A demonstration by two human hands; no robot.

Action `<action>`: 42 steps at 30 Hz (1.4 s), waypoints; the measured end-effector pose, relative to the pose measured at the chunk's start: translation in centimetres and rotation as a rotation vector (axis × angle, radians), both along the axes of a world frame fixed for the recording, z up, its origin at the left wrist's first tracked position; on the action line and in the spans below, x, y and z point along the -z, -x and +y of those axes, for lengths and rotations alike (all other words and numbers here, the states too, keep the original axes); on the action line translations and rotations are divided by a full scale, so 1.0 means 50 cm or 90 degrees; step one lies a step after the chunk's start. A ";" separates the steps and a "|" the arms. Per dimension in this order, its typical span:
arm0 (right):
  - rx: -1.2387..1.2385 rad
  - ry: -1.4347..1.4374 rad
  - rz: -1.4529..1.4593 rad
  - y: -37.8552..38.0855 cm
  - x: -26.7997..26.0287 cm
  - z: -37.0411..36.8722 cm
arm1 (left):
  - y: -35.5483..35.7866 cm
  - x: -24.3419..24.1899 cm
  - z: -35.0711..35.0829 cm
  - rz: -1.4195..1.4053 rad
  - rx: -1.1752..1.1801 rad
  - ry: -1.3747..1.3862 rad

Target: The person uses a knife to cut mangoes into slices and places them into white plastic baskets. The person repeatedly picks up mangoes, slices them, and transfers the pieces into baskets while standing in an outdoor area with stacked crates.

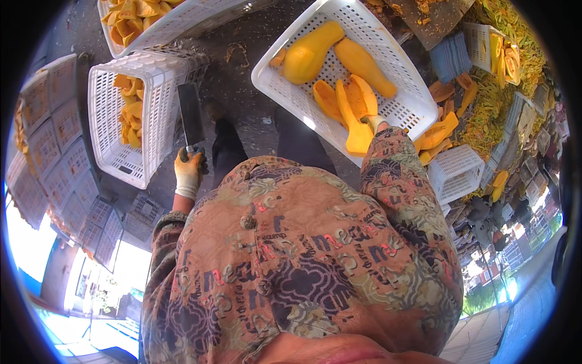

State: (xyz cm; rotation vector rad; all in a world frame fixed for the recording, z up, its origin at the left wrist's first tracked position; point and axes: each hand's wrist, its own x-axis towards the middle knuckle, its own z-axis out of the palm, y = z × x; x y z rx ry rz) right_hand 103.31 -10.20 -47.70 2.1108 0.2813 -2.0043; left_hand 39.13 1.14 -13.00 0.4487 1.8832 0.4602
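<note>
My left hand, in a stained work glove, grips the handle of a broad-bladed cleaver, its dark blade pointing forward beside a white crate. My right hand, also gloved, holds the edge of a hollowed orange squash half in a large white perforated plastic basket. The sleeve hides part of this hand. Another cut squash piece lies just left of that half. Farther inside the basket are a whole-looking long squash and a second one, with a small piece at the corner.
At left stands a white crate with orange squash chunks; another crate of chunks is at the top. Stacked crates line the far left. Cut squash, a small crate and heaped yellow peelings lie at right.
</note>
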 end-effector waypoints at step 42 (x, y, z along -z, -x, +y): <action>-0.989 -0.554 -0.148 1.453 -1.017 0.755 | 0.702 -0.091 0.160 0.351 0.207 -0.165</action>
